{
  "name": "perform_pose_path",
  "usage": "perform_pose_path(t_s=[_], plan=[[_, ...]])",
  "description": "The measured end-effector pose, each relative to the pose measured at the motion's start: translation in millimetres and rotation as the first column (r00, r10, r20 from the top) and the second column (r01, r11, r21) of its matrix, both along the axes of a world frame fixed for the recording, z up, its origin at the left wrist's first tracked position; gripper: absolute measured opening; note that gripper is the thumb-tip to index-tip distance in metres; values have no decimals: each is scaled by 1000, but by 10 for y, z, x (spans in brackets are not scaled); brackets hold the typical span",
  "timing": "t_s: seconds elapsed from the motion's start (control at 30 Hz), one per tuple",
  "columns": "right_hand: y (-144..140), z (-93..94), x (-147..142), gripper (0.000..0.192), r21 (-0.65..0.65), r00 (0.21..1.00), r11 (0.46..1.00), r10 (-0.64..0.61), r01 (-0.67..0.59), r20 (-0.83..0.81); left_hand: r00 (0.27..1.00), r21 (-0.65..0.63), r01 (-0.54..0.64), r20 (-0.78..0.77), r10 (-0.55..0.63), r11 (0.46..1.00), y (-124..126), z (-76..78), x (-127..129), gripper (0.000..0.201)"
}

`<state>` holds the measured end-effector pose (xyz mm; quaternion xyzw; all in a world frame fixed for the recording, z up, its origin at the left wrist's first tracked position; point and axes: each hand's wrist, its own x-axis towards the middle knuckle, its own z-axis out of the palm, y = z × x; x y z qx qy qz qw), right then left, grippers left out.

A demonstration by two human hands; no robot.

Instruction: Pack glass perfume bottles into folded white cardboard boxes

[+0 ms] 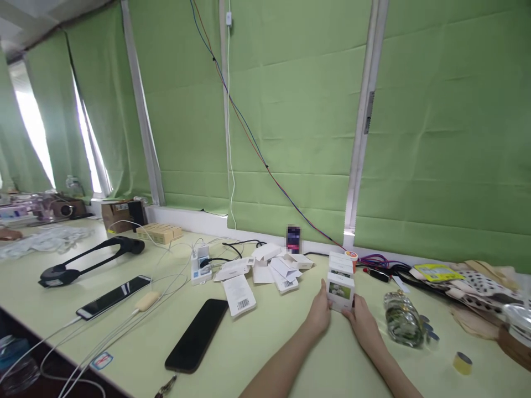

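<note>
A row of small white boxes (335, 264) stands on the table, one behind another. The nearest box (341, 296) has a green picture with pale shapes on its front. My left hand (319, 310) grips the row from the left side, thumb up along the box. From the other side my right hand (364, 318) presses against the front box, fingers partly hidden behind it. Right of my hands lies a clear glass jar (403, 319) with a gold-coloured part at its top. To the left is a heap of flattened white cartons (265, 271).
A black phone (197, 335), a power strip (201, 265) with cables and a white-edged phone (114, 297) lie to the left. Farther left is a black headset (68, 271). At right are a yellow tape roll (462, 363) and spotted fabric (477, 284).
</note>
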<state>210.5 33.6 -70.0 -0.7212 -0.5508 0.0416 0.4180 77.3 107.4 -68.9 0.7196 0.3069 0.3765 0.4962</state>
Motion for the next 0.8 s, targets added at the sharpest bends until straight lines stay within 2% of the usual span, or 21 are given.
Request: perform_pose_path(t_s=[0.1, 0.2, 0.43, 0.57, 0.63, 0.7, 0.8], plan=[[38, -9, 68, 33, -14, 1000, 1000, -18, 17, -24, 999, 68, 31, -10, -30, 997, 53, -5, 58, 77], [63, 2, 136, 35, -46, 998, 998, -39, 36, -49, 999, 67, 19, -48, -16, 998, 82, 9, 109, 83], [123, 100, 131, 57, -101, 988, 992, -83, 70, -132, 998, 77, 2, -63, 3, 997, 141, -14, 151, 79], [103, 143, 108, 55, -93, 975, 993, -95, 78, -201, 998, 58, 7, -61, -4, 998, 86, 14, 116, 79], [54, 157, 86, 49, -26, 973, 996, -84, 80, -215, 998, 130, -48, -40, 54, 990, 48, 92, 67, 73], [-17, 162, 43, 39, 85, 975, 991, -85, 104, -208, 981, 295, -188, 3, 196, 937, 41, 217, -12, 59], [-115, 152, -53, 31, 224, 985, 971, -51, 88, -164, 890, 519, -389, -3, 456, 761, 144, 436, -163, 39]])
